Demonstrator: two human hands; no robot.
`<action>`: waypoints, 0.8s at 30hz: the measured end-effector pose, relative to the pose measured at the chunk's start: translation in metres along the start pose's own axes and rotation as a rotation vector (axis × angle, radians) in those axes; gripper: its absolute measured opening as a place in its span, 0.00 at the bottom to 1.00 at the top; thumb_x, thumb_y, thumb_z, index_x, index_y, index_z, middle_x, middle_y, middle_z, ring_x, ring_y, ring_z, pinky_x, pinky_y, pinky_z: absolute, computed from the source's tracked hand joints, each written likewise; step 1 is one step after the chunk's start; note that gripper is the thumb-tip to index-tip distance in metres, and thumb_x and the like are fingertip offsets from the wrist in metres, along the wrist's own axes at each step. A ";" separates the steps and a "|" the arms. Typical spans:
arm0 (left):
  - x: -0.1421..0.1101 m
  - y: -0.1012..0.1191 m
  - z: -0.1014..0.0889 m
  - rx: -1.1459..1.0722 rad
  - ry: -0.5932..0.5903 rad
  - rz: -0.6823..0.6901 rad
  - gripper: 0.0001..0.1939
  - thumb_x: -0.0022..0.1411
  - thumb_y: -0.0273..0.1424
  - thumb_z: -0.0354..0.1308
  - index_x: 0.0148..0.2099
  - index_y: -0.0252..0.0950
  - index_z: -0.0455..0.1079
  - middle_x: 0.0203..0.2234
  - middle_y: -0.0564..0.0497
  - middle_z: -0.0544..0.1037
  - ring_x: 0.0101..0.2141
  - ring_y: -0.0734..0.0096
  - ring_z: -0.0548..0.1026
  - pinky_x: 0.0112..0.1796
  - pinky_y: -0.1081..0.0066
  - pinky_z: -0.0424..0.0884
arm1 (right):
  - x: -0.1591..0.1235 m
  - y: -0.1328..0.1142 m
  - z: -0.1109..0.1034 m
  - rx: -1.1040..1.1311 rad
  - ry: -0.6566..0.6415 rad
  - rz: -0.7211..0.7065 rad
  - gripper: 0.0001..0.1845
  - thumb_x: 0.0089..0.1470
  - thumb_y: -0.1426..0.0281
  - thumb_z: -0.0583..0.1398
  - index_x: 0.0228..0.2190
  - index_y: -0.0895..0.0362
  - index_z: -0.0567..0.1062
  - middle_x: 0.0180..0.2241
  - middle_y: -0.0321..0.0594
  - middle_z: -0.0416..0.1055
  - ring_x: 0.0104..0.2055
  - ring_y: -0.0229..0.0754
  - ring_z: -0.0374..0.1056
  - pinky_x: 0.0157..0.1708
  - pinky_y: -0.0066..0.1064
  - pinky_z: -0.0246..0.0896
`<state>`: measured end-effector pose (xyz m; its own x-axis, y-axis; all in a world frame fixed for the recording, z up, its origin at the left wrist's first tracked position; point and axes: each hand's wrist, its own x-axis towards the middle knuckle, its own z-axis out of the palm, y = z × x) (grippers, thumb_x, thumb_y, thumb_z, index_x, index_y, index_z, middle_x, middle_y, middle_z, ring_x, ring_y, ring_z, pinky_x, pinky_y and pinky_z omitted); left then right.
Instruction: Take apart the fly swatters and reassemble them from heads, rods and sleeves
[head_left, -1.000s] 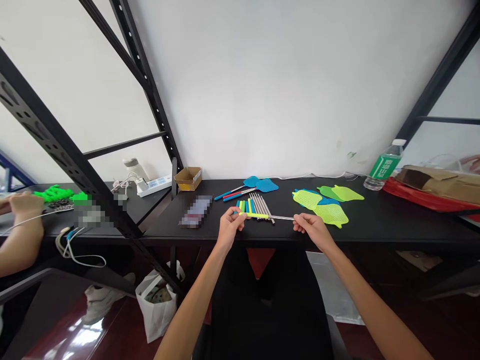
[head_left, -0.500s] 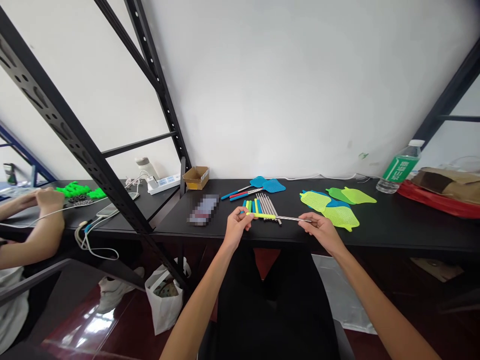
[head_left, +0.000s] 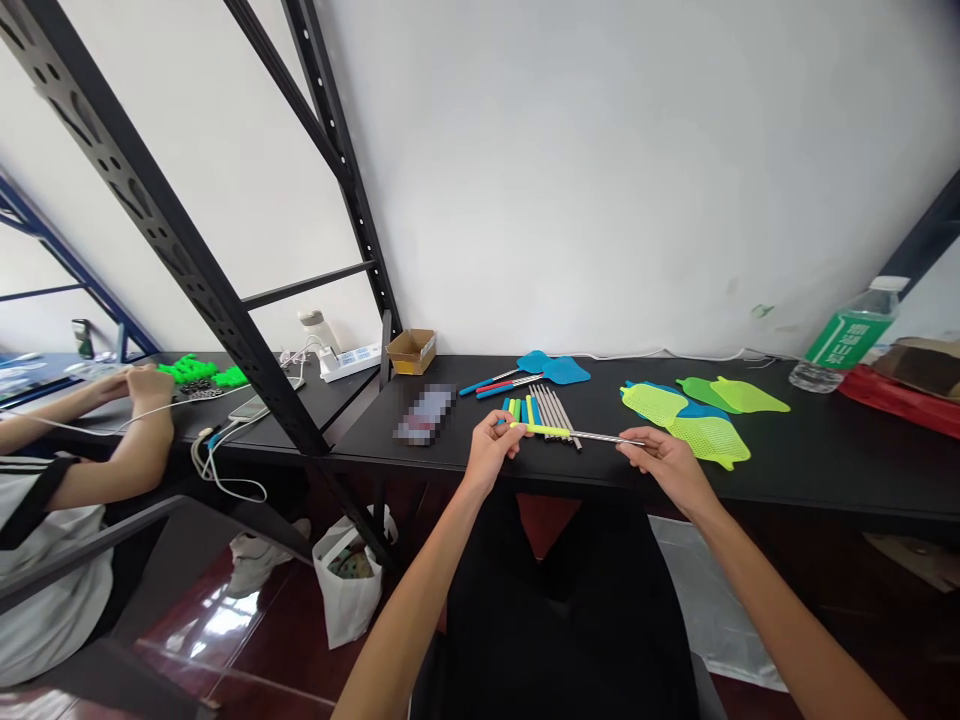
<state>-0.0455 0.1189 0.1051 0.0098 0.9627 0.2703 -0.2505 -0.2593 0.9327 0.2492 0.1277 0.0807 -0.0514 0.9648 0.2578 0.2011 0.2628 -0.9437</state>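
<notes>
Between my hands lies a thin metal rod (head_left: 596, 436) with a yellow handle (head_left: 551, 431) on its left part. My left hand (head_left: 493, 446) pinches the yellow handle near its outer end. On the other side, my right hand (head_left: 660, 461) has its fingers closed on the bare metal end. Just behind the rod, several blue, green and yellow handle sleeves (head_left: 516, 408) lie beside a row of metal rods (head_left: 555, 410). Blue fly swatters (head_left: 564, 371) with blue and red handles lie farther back. To the right are yellow-green and blue fly swatter heads (head_left: 709, 440).
A small cardboard box (head_left: 412, 352) and a blurred-out phone (head_left: 426, 414) are on the black table (head_left: 817, 470), left. A water bottle (head_left: 851, 335) stands right, near a red bag (head_left: 896, 398). A black shelf post (head_left: 187, 240) rises left; beyond it another person's hands (head_left: 139, 383) are near green pieces.
The camera has turned slightly left, so the whole scene sits farther right. Both hands keep the same hold on the yellow-handled rod.
</notes>
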 end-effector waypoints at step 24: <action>0.001 -0.001 -0.002 0.011 -0.014 -0.008 0.18 0.53 0.40 0.68 0.37 0.37 0.66 0.20 0.55 0.74 0.19 0.78 0.65 0.22 0.76 0.59 | -0.005 -0.014 0.004 -0.088 -0.051 -0.030 0.27 0.56 0.46 0.59 0.23 0.56 0.77 0.24 0.43 0.74 0.27 0.43 0.66 0.28 0.33 0.60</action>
<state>-0.0468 0.1205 0.1039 0.0255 0.9637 0.2657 -0.2399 -0.2521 0.9375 0.2429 0.1189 0.0921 -0.1079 0.9561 0.2726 0.2837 0.2924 -0.9133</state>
